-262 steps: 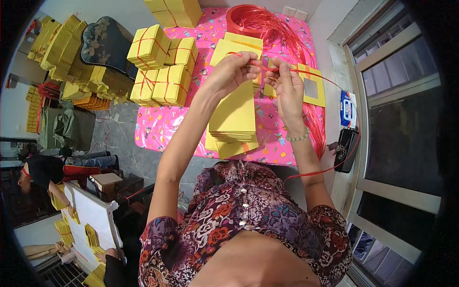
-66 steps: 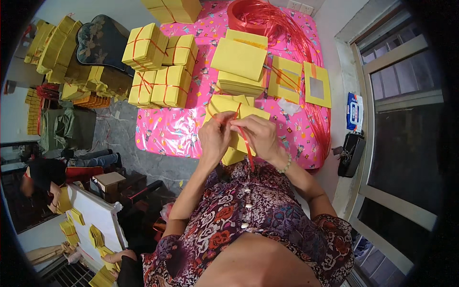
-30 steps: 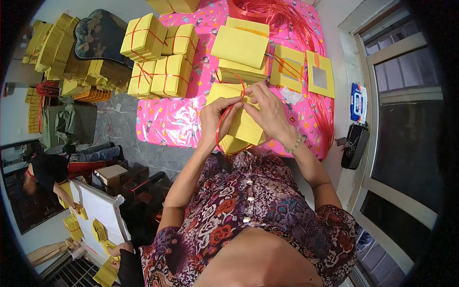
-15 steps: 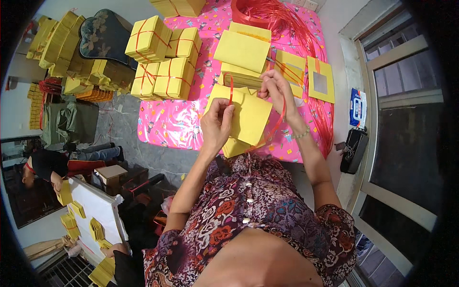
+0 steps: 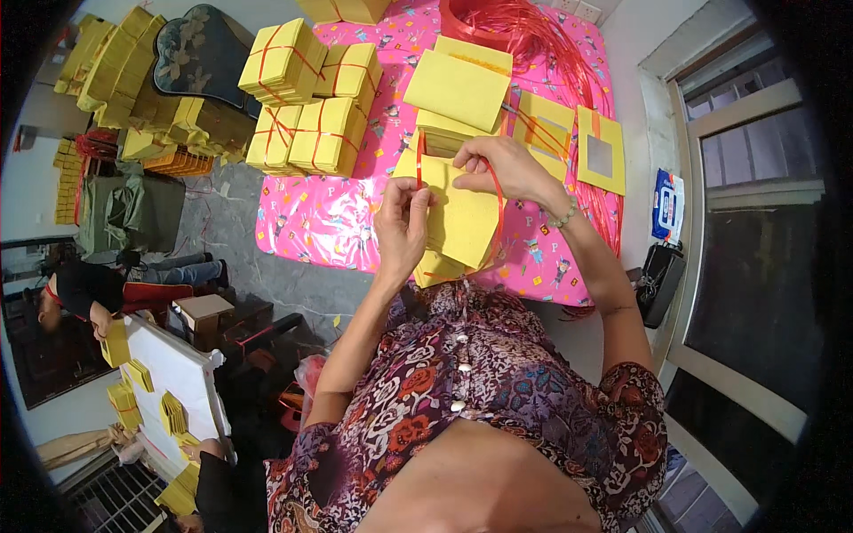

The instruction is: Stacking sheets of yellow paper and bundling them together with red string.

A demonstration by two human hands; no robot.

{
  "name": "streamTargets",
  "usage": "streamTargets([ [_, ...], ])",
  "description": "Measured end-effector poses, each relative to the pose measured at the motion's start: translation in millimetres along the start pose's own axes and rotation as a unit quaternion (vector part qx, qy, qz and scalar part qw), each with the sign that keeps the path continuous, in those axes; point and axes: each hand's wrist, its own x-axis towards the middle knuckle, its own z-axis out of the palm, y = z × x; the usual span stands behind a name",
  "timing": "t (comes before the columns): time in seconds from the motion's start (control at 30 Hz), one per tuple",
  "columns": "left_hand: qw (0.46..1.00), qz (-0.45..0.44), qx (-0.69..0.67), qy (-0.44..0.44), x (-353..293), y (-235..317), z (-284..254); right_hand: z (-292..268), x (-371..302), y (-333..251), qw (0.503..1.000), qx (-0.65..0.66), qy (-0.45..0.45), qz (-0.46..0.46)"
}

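Note:
In front of me lies a stack of yellow paper envelopes (image 5: 460, 218) on the table's near edge. A flat red ribbon (image 5: 421, 153) runs up over its left part. My left hand (image 5: 404, 226) pinches that ribbon at the stack's left side, thumb against fingertips. Above the stack's upper right, my right hand (image 5: 506, 169) is closed with bent fingers on the ribbon, which curves from it down the stack's right side. The fingertips partly hide the ribbon's end. Just beyond stands another yellow stack with a loose envelope (image 5: 458, 89) on top.
Tied yellow bundles (image 5: 324, 133) stand at the table's far left. A heap of red ribbon (image 5: 498, 35) lies at the back, its strands trailing down the right. Windowed yellow pieces (image 5: 601, 151) lie near the wall. Other people handle yellow packets at a white table (image 5: 178, 364) lower left.
My right hand has moved left and inward over the stack, bringing the ribbon across with it. My left hand stays at the stack's left side, still pinching the ribbon.

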Motion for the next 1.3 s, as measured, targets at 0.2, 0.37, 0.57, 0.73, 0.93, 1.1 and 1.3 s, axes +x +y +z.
streamTargets([
  [0.2, 0.998, 0.004, -0.065, 0.022, -1.8, -0.9, 1.7, 4.4, 7.4, 8.5, 0.999, 0.001, -0.03, -0.014],
  [0.37, 0.998, 0.043, -0.031, 0.038, -7.2, 1.9, -4.3, 4.0, 13.4, 17.6, 0.986, 0.114, -0.111, 0.046],
  [0.57, 0.979, 0.043, -0.082, 0.18, -9.8, 3.2, -22.2, -0.4, 9.6, 21.4, 0.957, 0.254, -0.132, 0.042],
  [0.73, 0.97, 0.005, -0.101, 0.219, -8.9, -0.8, -29.7, -6.4, 6.6, 23.6, 0.933, 0.315, -0.157, 0.082],
  [0.93, 0.978, -0.005, -0.107, 0.178, -7.9, 2.1, -36.0, -9.5, 1.3, 37.4, 0.898, 0.412, -0.133, 0.074],
  [1.1, 0.99, -0.001, 0.115, 0.077, -6.8, 17.3, -33.9, -16.4, 4.3, 39.6, 0.872, 0.472, -0.127, 0.037],
  [1.3, 0.975, -0.006, 0.219, 0.023, -6.9, 35.4, -31.7, -28.7, 1.5, 28.1, 0.865, 0.486, -0.124, 0.019],
])
